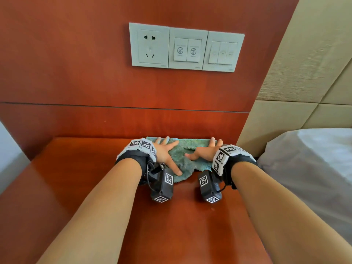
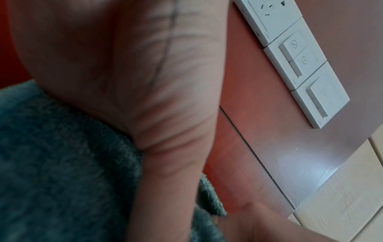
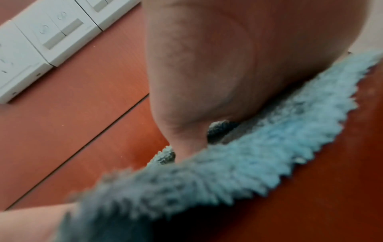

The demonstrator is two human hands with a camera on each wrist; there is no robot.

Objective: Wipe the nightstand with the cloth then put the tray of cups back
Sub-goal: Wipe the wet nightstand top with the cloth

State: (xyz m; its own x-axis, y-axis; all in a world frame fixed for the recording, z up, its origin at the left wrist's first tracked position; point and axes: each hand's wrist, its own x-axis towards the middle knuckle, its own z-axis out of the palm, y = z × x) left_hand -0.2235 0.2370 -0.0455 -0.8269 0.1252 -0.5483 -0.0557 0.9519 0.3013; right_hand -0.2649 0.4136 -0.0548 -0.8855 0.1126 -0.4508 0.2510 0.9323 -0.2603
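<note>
Reddish-brown wood panelling backs a matching nightstand, where a person presses a teal cloth flat at the rear edge, against the wall. Left hand and right hand both lie on the cloth with fingers spread wide and straight. Above, three white plates, a socket and switches, sit on the panel. A grey-sheeted bed stands to the right.

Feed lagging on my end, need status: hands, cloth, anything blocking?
Left hand and right hand flat on cloth, fingers spread. Cloth at nightstand back edge, by wall. Tray not in view. Nothing blocking.
</note>
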